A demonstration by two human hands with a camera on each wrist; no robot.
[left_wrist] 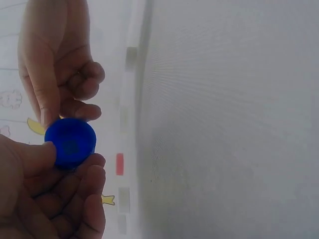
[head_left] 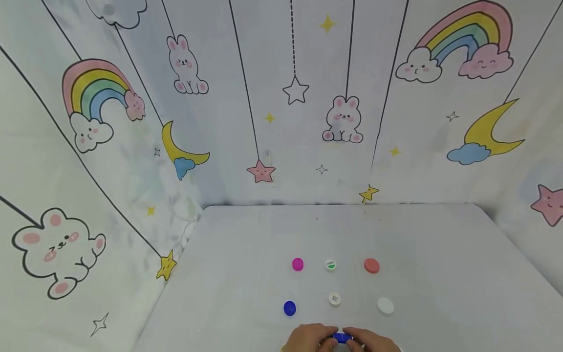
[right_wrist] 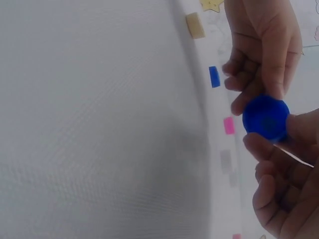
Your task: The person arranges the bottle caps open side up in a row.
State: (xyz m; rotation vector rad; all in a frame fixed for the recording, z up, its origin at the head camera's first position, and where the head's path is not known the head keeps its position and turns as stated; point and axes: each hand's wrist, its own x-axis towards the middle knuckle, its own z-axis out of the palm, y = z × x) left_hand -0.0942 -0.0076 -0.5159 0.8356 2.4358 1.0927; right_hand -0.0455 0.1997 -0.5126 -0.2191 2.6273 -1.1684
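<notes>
Both hands hold one blue bottle cap [head_left: 342, 337] at the table's near edge. In the head view the left hand [head_left: 309, 337] pinches its left side, and the right hand [head_left: 373, 341] grips the right side. Seen from the left wrist, the left hand [left_wrist: 55, 194] has its thumb at the rim of the cap [left_wrist: 70, 142], whose hollow round face shows. The right hand [left_wrist: 57, 64] meets the opposite edge there. In the right wrist view the right hand [right_wrist: 291, 174] pinches the cap [right_wrist: 264, 117] between thumb and fingers, with the left hand [right_wrist: 266, 50] touching the far rim.
On the white table [head_left: 233, 234] beyond the hands lie a magenta cap [head_left: 297, 264], a white cap with green print [head_left: 330, 265], a coral-red cap [head_left: 371, 265], a second blue cap [head_left: 289, 308], a cream cap [head_left: 334, 299] and a white cap [head_left: 385, 306]. Cartoon-printed cloth [head_left: 220, 122] surrounds the table.
</notes>
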